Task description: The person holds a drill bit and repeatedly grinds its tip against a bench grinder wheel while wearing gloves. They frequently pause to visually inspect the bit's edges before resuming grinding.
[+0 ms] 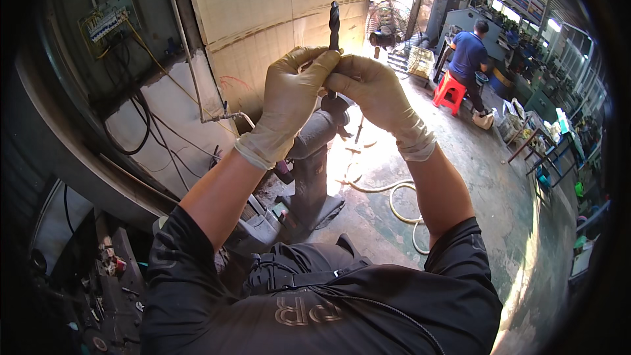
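A dark twist drill bit (334, 25) points upright in front of me, its fluted end at the top and its shank showing below my fingers. My left hand (289, 92), in a pale thin glove, pinches the bit between thumb and fingers. From the other side my right hand (378, 95), gloved alike, closes its fingertips on the bit just lower. The two hands touch at the fingers. Behind and beneath them stands a dark pedestal grinder (310, 137), partly hidden by my hands and left wrist.
A pale hose (394, 204) loops over the floor right of the grinder. Wires hang from an electrical panel (108, 26) at left. A caged fan (388, 26) stands beyond. At back right a person in blue (468, 52) sits on a red stool (449, 92) by machines.
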The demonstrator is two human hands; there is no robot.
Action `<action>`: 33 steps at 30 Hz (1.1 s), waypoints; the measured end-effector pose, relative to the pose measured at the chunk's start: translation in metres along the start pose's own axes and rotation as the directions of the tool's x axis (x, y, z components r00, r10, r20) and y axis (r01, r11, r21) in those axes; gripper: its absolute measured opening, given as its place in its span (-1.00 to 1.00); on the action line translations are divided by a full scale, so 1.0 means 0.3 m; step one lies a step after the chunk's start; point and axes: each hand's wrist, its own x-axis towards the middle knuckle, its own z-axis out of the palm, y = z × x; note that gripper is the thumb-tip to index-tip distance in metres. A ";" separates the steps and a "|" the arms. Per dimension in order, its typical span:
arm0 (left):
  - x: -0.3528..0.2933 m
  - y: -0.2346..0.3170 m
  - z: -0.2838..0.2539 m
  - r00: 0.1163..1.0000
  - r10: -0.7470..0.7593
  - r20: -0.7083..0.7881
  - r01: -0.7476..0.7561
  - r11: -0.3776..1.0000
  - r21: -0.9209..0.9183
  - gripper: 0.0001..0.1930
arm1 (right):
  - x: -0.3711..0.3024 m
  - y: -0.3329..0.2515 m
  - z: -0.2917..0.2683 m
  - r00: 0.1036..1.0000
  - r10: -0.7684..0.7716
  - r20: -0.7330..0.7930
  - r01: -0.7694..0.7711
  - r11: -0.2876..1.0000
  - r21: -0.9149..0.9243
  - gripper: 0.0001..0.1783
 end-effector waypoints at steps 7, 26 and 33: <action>-0.004 0.003 0.012 0.998 0.047 0.027 -0.047 0.999 -0.014 -0.82 | 0.016 0.009 0.016 0.992 0.031 -0.125 -0.037 0.999 -0.039 -0.72; 0.012 -0.012 0.023 0.999 0.033 0.029 -0.032 0.999 -0.043 -0.83 | -0.024 -0.032 -0.021 0.999 -0.034 0.036 0.038 0.991 -0.126 -0.64; 0.006 -0.001 0.032 1.000 0.011 0.018 -0.010 0.998 -0.064 -0.82 | -0.017 -0.033 -0.028 0.997 -0.034 0.070 0.043 0.991 -0.126 -0.64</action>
